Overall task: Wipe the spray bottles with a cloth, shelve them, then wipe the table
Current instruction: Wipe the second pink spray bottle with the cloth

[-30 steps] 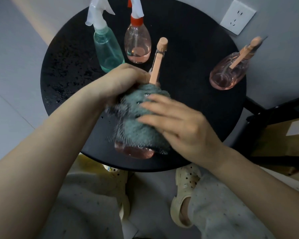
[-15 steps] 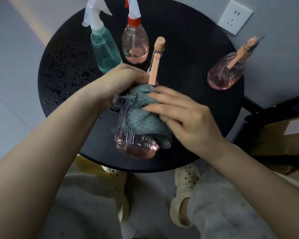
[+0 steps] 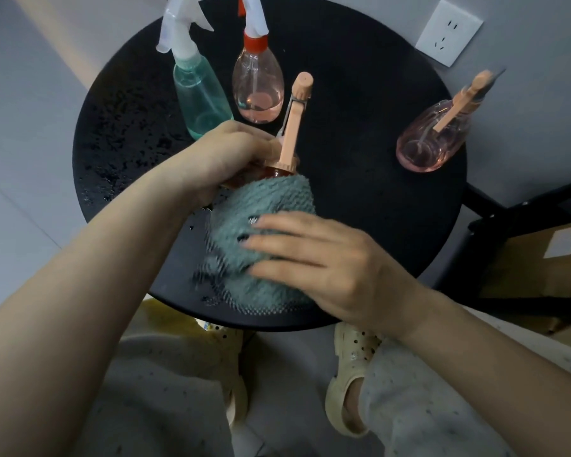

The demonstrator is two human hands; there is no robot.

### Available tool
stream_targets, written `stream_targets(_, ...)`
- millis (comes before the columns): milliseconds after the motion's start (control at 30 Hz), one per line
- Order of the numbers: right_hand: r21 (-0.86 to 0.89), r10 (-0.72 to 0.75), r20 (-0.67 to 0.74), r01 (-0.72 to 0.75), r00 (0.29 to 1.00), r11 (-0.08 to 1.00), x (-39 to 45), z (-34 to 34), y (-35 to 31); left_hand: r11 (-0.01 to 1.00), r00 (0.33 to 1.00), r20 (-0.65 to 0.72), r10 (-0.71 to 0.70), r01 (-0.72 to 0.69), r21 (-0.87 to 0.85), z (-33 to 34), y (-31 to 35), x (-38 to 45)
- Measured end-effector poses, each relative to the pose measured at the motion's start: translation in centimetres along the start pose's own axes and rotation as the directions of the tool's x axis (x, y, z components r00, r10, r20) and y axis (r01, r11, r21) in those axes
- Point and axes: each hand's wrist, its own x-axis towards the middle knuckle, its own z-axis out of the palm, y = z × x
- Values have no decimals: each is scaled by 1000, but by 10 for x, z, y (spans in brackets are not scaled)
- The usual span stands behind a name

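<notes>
Bottle (image 3: 279, 171) neck in L hand (image 3: 225, 156) grip; R hand (image 3: 323, 262) flat on cloth (image 3: 261, 206)

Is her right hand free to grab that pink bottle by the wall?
Probably not yet: the right hand presses the cloth onto the bottle that the left hand holds. The path to the pink bottle looks free.

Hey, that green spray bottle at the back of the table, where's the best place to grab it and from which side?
Probably the narrow neck of the green spray bottle, just under its white trigger head. It stands upright; the pink bottle crowds its right side, so come in from the open left side.
</notes>
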Motion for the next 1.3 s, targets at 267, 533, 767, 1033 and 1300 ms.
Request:
stream_targets(267,261,485,-249,-424,839,867,5,-4,9,994,999,-25,-26,24,-105,0,1,2)
stream_targets(533,-139,-134,-2,133,991,981,0,6,-5,999,993,-111,-48,44,-32,-7,1,3)
stream_targets(767,-53,39,-19,-40,999,998,1,-4,2,999,996,-88,-34,32,-20,-4,1,3)
stream_targets(1033,-87,172,-5,-171,985,981,4,-5,5,993,998,-58,-25,19,-118,-3,3,2)
stream_targets(1300,-163,-75,106,91,992,982,1,-1,5,996,999,-42,-20,16,-89,-5,0,2)
